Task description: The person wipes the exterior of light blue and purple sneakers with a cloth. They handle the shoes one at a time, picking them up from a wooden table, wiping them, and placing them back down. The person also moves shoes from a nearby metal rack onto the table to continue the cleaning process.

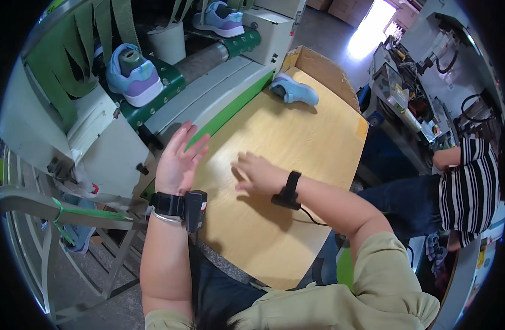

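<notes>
A pale-blue shoe point(297, 92) is seen on the wooden table point(307, 148), at about one o'clock from the right hand point(261, 175), the nearer one; its long axis is turned roughly from ten to four. Nothing is held by that hand, its fingers loosely parted. The left hand point(177, 159) is spread wide, empty; at eleven o'clock from it, a blue-and-purple shoe point(135, 85) is borne by a green belt point(173, 83).

A light-blue sneaker point(303, 94) lies toward 12 o'clock on the wooden counter point(318, 143), dark opening at its 9 o'clock end. Toward 10 o'clock, a blue-and-purple sneaker point(145, 88), white-soled, stands sole-down on a green conveyor belt point(173, 82), a greyish form point(130, 59) inside.
</notes>
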{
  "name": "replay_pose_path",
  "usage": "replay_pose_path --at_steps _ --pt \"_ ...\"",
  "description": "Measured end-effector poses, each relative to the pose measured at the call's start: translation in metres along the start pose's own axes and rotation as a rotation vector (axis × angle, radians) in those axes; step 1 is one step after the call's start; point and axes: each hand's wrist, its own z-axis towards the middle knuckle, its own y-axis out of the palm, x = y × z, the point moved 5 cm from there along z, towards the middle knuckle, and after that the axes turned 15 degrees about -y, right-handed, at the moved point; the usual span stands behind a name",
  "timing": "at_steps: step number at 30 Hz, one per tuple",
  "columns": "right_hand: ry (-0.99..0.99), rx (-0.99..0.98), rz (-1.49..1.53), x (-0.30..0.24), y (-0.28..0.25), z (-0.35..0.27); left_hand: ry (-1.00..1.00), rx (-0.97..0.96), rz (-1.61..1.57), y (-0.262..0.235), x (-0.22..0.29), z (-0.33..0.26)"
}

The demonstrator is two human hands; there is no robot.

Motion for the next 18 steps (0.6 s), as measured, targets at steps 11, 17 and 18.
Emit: replay_pose_path --at_steps 11,17,18 --pt "0.723 0.461 -0.295 0.240 -0.151 0.002 0.002 0.045 0.168 0.006 0.002 -0.002" --pt "0.889 0.344 -0.349 0.304 -0.148 0.019 -0.052 0.067 0.215 0.011 -0.009 0.005" --pt "0.895 0.291 -0.323 0.305 -0.139 0.022 -0.063 0.074 0.241 0.012 -0.010 0.004"
